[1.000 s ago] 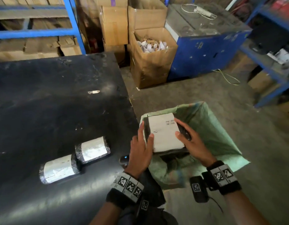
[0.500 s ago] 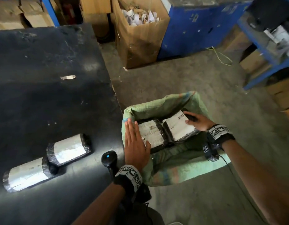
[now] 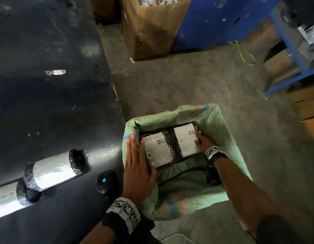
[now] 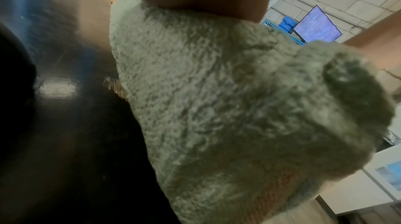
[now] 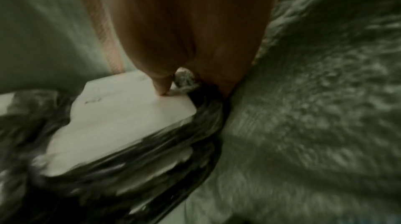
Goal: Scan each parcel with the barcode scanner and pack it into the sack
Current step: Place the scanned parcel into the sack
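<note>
The green woven sack [image 3: 223,136] stands open on the floor beside the black table [image 3: 47,106]. Two black-wrapped parcels with white labels lie side by side in it, a left parcel [image 3: 157,148] and a right parcel [image 3: 185,138]. My left hand [image 3: 136,166] lies flat with straight fingers on the sack's left rim, against the left parcel. My right hand [image 3: 202,140] grips the right parcel's right edge. In the right wrist view its thumb [image 5: 160,83] presses on the label [image 5: 119,121]. The scanner [image 3: 104,181], blue light on, lies on the table by my left wrist.
Two more wrapped parcels [image 3: 52,169] [image 3: 4,199] lie at the table's near left. A small metal piece [image 3: 55,72] lies farther back. An open cardboard box [image 3: 152,29], a blue cabinet [image 3: 223,20] and blue shelving [image 3: 293,59] stand beyond the sack, on a concrete floor.
A second ago both hands held the parcel above the sack. It now lies flat beside the other one; my right hand slid to its right edge and my left went flat on the rim.
</note>
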`<state>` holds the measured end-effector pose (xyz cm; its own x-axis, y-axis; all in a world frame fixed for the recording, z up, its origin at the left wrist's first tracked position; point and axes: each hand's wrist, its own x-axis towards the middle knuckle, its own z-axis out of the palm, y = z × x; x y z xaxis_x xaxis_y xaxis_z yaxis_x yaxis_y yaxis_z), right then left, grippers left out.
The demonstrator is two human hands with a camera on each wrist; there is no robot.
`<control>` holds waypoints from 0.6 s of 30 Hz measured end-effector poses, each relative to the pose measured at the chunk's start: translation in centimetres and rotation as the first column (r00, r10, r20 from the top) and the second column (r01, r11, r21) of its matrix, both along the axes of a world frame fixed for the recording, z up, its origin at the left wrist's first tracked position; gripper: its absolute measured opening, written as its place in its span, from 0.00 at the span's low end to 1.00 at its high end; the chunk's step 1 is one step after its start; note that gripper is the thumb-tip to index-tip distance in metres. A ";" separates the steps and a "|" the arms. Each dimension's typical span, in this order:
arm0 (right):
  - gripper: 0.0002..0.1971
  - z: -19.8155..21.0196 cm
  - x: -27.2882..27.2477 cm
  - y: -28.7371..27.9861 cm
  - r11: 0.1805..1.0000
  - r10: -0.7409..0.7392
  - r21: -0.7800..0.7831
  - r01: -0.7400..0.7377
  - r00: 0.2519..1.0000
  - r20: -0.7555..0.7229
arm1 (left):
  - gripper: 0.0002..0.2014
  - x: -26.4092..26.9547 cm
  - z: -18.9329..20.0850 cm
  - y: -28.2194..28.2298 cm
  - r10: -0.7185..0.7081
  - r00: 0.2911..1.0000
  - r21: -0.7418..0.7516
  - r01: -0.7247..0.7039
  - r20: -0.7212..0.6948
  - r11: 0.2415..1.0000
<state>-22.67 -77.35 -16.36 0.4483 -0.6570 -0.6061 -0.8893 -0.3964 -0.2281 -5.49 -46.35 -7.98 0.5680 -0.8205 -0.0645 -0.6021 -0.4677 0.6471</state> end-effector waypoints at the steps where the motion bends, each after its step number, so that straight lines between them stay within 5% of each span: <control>1: 0.39 -1.1 0.0 0.2 0.999 0.007 -0.052 -0.009 0.999 -0.038 | 0.46 0.0 -0.1 0.0 -0.004 1.000 -0.003 0.004 0.006 1.000; 6: 0.40 -1.4 1.4 0.8 0.990 0.023 -0.134 -0.045 0.987 -0.161 | 0.45 0.7 0.0 0.1 -0.044 0.999 -0.020 0.043 -0.010 0.999; 10: 0.33 4.8 5.3 1.9 0.991 0.018 -0.127 -0.049 0.972 -0.234 | 0.39 3.6 1.3 1.4 -0.138 0.975 -0.082 0.125 -0.174 0.989; 12: 0.30 9.7 7.7 4.2 0.987 -0.035 -0.162 0.015 0.992 -0.120 | 0.34 6.2 2.7 3.2 -0.128 0.948 -0.104 0.102 -0.290 0.989; 15: 0.27 16.1 11.0 8.7 0.979 -0.078 -0.177 0.099 0.989 0.122 | 0.28 10.4 4.7 7.1 -0.048 0.967 -0.172 0.005 -0.251 0.985; 18: 0.23 20.3 14.0 15.4 0.988 -0.083 -0.082 0.131 0.895 0.438 | 0.24 14.2 6.0 12.9 0.125 0.978 -0.189 -0.156 -0.168 0.969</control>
<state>-8.72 -61.98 3.91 0.5731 -0.7655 -0.2926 -0.7511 -0.3478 -0.5612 8.68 -33.42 -1.95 0.6748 -0.7380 -0.0031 -0.4254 -0.3924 0.8155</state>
